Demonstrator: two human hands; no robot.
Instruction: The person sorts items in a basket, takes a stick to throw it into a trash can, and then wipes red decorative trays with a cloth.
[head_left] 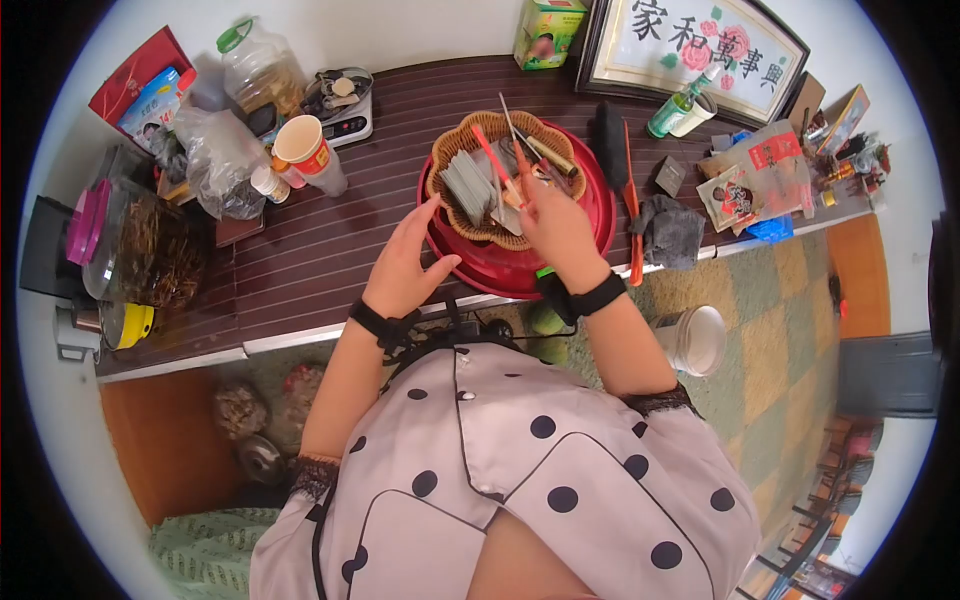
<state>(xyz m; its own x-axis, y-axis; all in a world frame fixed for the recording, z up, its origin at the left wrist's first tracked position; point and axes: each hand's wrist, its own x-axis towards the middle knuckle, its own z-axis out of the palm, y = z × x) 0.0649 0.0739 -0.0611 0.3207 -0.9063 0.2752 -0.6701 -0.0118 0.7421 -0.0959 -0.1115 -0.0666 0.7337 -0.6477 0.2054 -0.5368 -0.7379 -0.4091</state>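
Over the basket, the long tool is pointing from the nearer right hand toward the far rim, that hand's fingers curling, hold unconfirmed, while the left hand is hovering open, empty, by the left rim.

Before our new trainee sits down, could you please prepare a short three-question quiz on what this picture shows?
1. True or false: the wicker basket stands on the red tray.

2. Which hand reaches farther over the basket?
A) the left
B) the right
C) neither

3. Fill in the missing word: the white bucket beyond the table edge stands on the ____.

Key:
1. True.
2. B, the right hand.
3. Floor.
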